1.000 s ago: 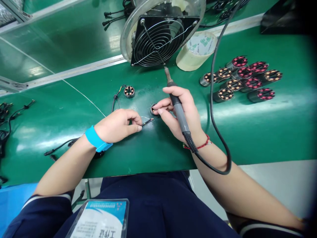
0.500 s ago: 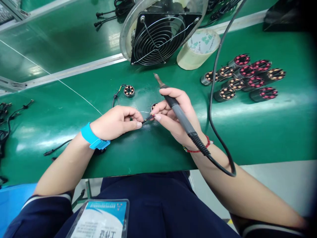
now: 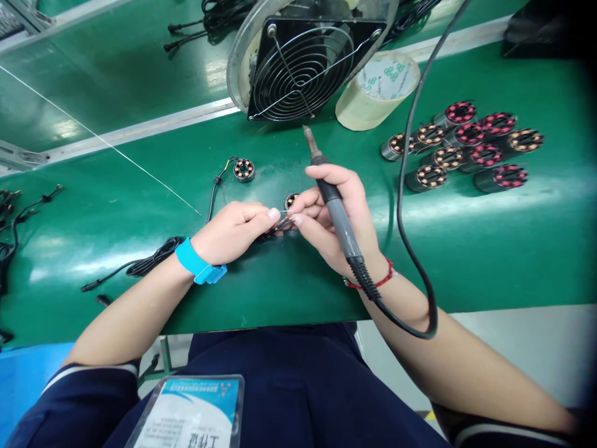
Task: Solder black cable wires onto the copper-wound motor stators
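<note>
My right hand (image 3: pixel 342 218) is closed around a soldering iron (image 3: pixel 342 224), whose metal tip points up and away towards the fan. Its thumb and fingertips also pinch close to the thin coloured wire ends of a black cable (image 3: pixel 276 229). My left hand (image 3: pixel 236 231), closed, meets it from the left with the cable under its fingers. A thin silvery solder wire (image 3: pixel 140 168) runs in from the upper left to my left hand and shows again at its thumb tip. Just behind the fingertips sits a small motor stator (image 3: pixel 291 200), partly hidden.
Another stator (image 3: pixel 244 169) with a cable lies to the left. Several stators with red or copper windings (image 3: pixel 485 155) stand at right. A fan with a wire guard (image 3: pixel 298 78) and a tape roll (image 3: pixel 373 102) are at the back. The iron's cord (image 3: pixel 402 205) loops at right.
My left hand has moved right, close to my right hand, and its thumb now presses at the solder wire. The soldering iron has tilted slightly more upright.
</note>
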`<action>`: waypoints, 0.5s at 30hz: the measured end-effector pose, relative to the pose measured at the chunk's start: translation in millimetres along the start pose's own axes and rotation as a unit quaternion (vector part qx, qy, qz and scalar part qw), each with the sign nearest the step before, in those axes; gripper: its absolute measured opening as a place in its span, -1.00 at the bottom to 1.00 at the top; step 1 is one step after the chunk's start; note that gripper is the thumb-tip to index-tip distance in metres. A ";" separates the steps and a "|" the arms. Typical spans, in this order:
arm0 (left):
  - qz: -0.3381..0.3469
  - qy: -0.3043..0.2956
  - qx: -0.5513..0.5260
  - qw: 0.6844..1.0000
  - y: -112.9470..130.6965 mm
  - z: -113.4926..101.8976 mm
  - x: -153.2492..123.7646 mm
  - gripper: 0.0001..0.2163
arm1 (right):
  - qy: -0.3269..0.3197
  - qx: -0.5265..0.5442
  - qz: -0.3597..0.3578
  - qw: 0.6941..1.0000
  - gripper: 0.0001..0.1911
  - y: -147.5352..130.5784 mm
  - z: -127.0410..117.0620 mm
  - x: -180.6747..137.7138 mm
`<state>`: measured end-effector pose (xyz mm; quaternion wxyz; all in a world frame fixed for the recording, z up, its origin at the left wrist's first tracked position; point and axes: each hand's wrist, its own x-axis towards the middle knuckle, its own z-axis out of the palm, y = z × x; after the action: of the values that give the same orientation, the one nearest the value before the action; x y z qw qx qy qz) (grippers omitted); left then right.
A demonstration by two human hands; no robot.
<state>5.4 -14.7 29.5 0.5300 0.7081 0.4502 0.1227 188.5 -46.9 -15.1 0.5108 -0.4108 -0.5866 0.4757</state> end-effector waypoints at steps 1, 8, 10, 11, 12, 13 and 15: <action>-0.001 -0.003 -0.003 1.000 0.4 0.3 -0.2 -0.63 | 0.003 0.002 -0.003 1.000 -0.50 0.0 0.3 -0.2; -0.054 -0.055 -0.108 0.991 6.3 -0.6 1.0 -0.71 | -0.004 0.009 -0.062 0.998 -0.57 0.2 -0.7 -0.1; -0.099 -0.083 -0.213 0.968 6.7 1.1 1.9 -0.79 | -0.006 0.006 -0.078 0.997 -0.59 -0.6 -1.0 -0.2; -0.117 -0.086 -0.253 0.957 6.7 2.2 2.3 -0.84 | -0.007 0.005 -0.083 0.997 -0.59 -0.9 -1.0 -0.2; -0.128 -0.080 -0.276 0.949 6.5 3.1 3.0 -0.88 | -0.009 0.004 -0.085 0.996 -0.59 -0.9 -1.1 -0.1; -0.131 -0.070 -0.282 0.948 6.2 3.9 3.9 -0.91 | -0.013 0.003 -0.083 0.996 -0.59 -0.6 -1.2 0.0; -0.121 -0.043 -0.264 0.956 4.5 4.9 7.0 -0.94 | -0.018 -0.007 -0.069 0.997 -0.60 0.8 -2.5 0.5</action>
<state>14.8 -12.6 29.3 0.7275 0.4877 0.4613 0.1417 190.9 -45.9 -15.7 0.5290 -0.3644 -0.6255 0.4429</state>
